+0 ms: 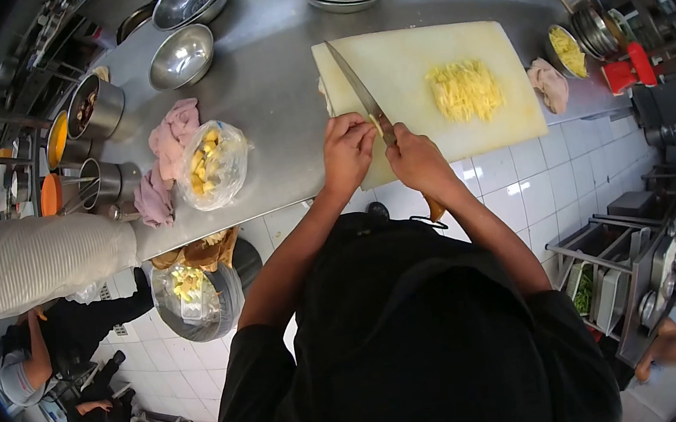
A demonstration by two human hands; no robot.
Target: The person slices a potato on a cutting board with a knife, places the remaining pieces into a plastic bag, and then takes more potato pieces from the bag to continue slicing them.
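My right hand is wrapped around the handle of a large kitchen knife, whose long blade points toward the far left corner of the white cutting board. Close beside the blade, my left hand pinches a small pale-yellow piece at the board's left edge. A heap of thin yellow strips lies on the right half of the board. To the left on the steel table, a clear plastic bag contains several yellow chunks.
Metal bowls stand at the table's back. Pink cloths and pots are on the left, near stacked plastic containers. A bin stands below. Right of the board are another cloth and a bowl of yellow strips. Other people are nearby.
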